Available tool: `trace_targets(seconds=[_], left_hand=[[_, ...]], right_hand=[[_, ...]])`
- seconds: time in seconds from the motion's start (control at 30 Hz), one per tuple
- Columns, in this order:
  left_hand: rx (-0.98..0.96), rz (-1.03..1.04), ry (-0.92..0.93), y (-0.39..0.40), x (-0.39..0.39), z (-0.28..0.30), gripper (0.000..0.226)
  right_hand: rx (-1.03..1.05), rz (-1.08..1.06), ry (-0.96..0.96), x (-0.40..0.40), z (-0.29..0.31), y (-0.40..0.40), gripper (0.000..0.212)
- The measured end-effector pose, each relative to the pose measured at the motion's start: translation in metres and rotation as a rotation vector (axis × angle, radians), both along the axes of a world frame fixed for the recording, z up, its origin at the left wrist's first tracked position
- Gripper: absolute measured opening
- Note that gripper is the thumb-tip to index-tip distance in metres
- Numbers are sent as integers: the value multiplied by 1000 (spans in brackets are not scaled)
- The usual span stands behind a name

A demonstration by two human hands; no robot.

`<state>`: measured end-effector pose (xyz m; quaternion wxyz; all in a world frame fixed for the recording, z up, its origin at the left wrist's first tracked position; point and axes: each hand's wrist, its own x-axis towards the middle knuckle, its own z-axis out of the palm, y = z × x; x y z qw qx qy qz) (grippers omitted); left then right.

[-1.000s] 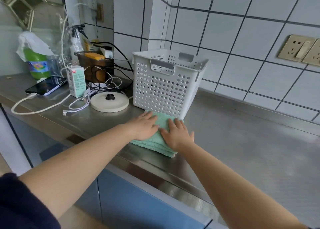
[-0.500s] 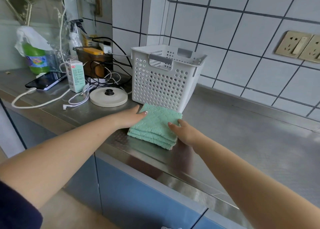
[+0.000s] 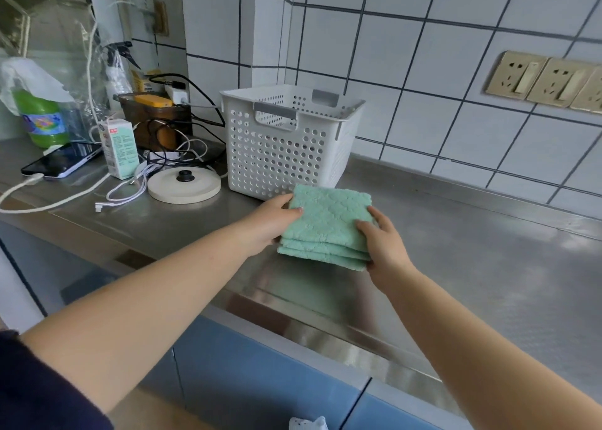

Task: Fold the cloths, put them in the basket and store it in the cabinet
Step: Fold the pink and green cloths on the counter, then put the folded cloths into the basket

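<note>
A stack of folded mint-green cloths (image 3: 327,224) is raised a little off the steel counter (image 3: 472,260), just in front of the white perforated basket (image 3: 286,143). My left hand (image 3: 270,224) grips the stack's left edge, thumb on top. My right hand (image 3: 382,244) grips its right edge, thumb on top and fingers underneath. The basket stands upright and looks empty from here. Blue cabinet doors (image 3: 260,380) run below the counter edge.
Left of the basket lie a round cream lid with a black knob (image 3: 184,185), tangled cables (image 3: 130,188), a small carton (image 3: 119,148), a phone (image 3: 62,162), a green bottle (image 3: 39,120) and a brown box (image 3: 153,120). Wall sockets (image 3: 547,82) sit on the tiled wall.
My hands went from pressing flat on the cloths to gripping the stack at both sides. The stack has come up off the counter.
</note>
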<state>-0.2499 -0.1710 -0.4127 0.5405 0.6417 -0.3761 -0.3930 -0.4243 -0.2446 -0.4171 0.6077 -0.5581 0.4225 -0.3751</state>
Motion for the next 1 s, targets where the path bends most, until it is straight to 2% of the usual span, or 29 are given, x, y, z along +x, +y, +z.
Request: trace_targets(seconds=[0.2,0.37,0.6,0.8,1.0], left_hand=[[-74,-95,284,-73,-60,-8,56],[-62,-120,279,-165,-96,-20,57],[-96,-85,179,-252,-122,-14,42],[-35,-64,134,-252,-133,25,39],[-43,-9,145,-227,-128,102,38]], right_hand=[[59,-154,-101,-72,-3,-47,45],[198,-210,-204,-110,-8,-115,40],[225,-228,-215,-126,2,-206,41],[224,-230,-164,-125,32,-213,42],[200,-198,-162,-113,107,-198,42]])
